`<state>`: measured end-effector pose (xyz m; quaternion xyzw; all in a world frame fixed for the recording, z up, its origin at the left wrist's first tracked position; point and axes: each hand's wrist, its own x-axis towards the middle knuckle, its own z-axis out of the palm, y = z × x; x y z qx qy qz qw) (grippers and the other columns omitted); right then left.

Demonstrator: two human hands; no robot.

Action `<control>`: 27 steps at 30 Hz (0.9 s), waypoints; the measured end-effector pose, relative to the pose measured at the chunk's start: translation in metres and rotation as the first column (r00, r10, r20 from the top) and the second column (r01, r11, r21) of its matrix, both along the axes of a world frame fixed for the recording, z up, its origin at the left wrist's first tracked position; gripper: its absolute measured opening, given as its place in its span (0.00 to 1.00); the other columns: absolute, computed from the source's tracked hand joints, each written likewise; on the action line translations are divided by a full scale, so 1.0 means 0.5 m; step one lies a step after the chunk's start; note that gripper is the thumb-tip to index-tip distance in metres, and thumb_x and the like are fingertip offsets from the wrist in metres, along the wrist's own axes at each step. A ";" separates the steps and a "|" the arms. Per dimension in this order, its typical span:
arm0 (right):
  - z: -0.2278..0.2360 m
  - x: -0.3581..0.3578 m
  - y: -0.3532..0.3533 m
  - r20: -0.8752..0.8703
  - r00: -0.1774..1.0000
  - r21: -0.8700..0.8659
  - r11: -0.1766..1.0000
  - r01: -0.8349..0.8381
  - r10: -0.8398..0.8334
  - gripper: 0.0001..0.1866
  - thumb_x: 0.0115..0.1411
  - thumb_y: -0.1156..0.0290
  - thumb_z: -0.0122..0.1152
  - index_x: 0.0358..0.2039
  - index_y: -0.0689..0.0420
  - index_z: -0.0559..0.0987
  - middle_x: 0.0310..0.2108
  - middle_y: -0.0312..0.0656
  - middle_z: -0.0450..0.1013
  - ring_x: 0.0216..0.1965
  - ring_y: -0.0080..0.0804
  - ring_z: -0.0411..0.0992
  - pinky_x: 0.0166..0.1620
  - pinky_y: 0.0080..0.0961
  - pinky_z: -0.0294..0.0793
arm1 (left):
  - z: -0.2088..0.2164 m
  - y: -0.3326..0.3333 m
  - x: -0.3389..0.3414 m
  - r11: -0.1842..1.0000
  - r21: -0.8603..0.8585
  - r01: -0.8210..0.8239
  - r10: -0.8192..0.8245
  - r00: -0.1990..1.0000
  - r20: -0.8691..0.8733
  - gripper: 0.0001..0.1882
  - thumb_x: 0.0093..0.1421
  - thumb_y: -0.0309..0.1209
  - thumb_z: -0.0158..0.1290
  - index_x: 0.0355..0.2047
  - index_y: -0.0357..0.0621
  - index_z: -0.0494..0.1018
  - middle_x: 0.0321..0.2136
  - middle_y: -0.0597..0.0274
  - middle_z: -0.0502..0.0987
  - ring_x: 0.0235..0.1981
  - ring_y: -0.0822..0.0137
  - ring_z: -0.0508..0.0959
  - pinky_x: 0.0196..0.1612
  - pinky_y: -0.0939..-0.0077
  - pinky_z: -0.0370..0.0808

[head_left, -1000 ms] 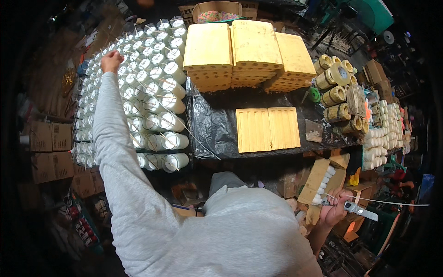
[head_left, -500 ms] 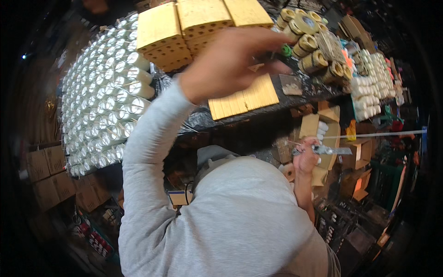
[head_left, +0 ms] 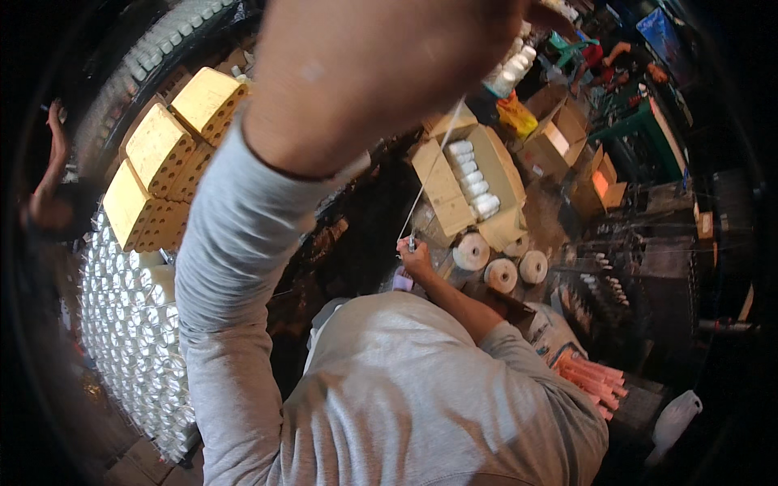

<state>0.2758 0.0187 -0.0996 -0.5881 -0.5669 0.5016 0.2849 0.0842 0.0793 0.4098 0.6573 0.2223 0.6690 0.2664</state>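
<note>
My left hand (head_left: pixel 373 73) looms large and blurred at the top, its arm raised in a grey sleeve. Its fingers mostly run out of view, so what they hold, if anything, is hidden. Lower down, my right hand (head_left: pixel 416 261) is closed with a small shiny metal piece (head_left: pixel 412 243) at its fingers. From that hand a thin white cord (head_left: pixel 428 180) runs taut up and to the right, passing near my left hand. Below and right of my right hand lie three white rolls (head_left: pixel 472 251), and an open carton (head_left: pixel 442 186) of white cylinders stands beyond it.
Yellow blocks with holes (head_left: pixel 162 142) stand at upper left, above many white cylinders (head_left: pixel 130 324). More open cartons (head_left: pixel 559 138) are at right. Pink sticks (head_left: pixel 587 379) and a white plastic bag (head_left: pixel 677 417) lie lower right. Other people's arms (head_left: pixel 57 154) show at far left and upper right.
The view has swung to the right, away from the table. My left hand has come up closer to the camera. The cord now slants upward from my right hand instead of running sideways.
</note>
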 end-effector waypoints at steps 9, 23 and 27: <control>-0.200 0.120 -0.046 0.481 0.871 -0.077 0.994 -0.074 0.102 0.16 0.63 0.59 0.62 0.40 0.59 0.84 0.31 0.55 0.81 0.37 0.53 0.80 0.42 0.44 0.78 | -0.016 -0.010 0.052 0.997 -0.066 -0.036 0.037 0.999 0.008 0.14 0.63 0.28 0.61 0.46 0.32 0.78 0.33 0.52 0.82 0.33 0.66 0.79 0.36 0.76 0.73; -0.133 0.342 -0.057 0.344 0.932 -0.420 0.870 0.259 -0.112 0.20 0.63 0.53 0.63 0.37 0.60 0.82 0.23 0.45 0.79 0.29 0.35 0.80 0.37 0.35 0.76 | -0.442 -0.132 0.091 0.809 -0.587 -0.004 0.090 0.989 0.117 0.06 0.64 0.19 0.57 0.39 0.33 0.81 0.29 0.59 0.82 0.30 0.74 0.80 0.36 0.79 0.76; -0.112 0.341 -0.061 0.330 0.936 -0.330 0.914 0.237 -0.124 0.17 0.65 0.56 0.63 0.41 0.58 0.81 0.25 0.41 0.80 0.21 0.30 0.75 0.26 0.31 0.72 | -0.552 -0.119 0.067 0.790 -0.606 -0.092 0.184 0.979 0.091 0.06 0.65 0.22 0.58 0.40 0.33 0.81 0.29 0.60 0.82 0.30 0.74 0.79 0.36 0.80 0.75</control>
